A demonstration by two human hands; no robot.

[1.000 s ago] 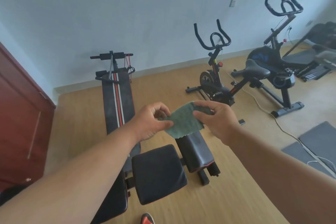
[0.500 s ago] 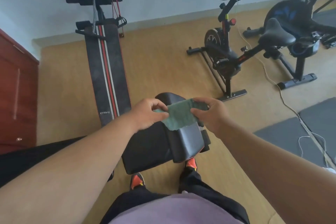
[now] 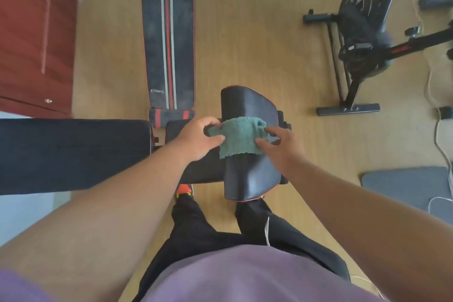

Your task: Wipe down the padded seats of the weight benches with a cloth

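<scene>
A wooden floor (image 3: 245, 39) carries the room's kit; a long striped sit-up board (image 3: 169, 32) runs away at upper centre, an exercise bike (image 3: 367, 39) stands to the right, a red door (image 3: 31, 32) closes the left edge, and a grey mat (image 3: 404, 186) lies at lower right. Directly below the camera sits the weight bench: a broad black backrest pad (image 3: 68, 152) stretches left, and the smaller padded seat (image 3: 247, 110) tilts toward the person's legs. Over that seat hangs the green cloth (image 3: 239, 136) — bunched at the top, its ragged lower edge draping onto the vinyl. The left hand (image 3: 198, 141) pinches the cloth's left corner between thumb and curled fingers; the right hand (image 3: 282, 144) grasps the right edge with its fingertips bent onto the fabric.

The step in hand looks like squaring up the cloth before the first pass; it would go best folded into a flat pad rather than a wad, then pressed under one palm and drawn along the seat in overlapping strokes — far edge to near edge; the free hand could steady the pad, since the seat appears angled and may rock.
</scene>
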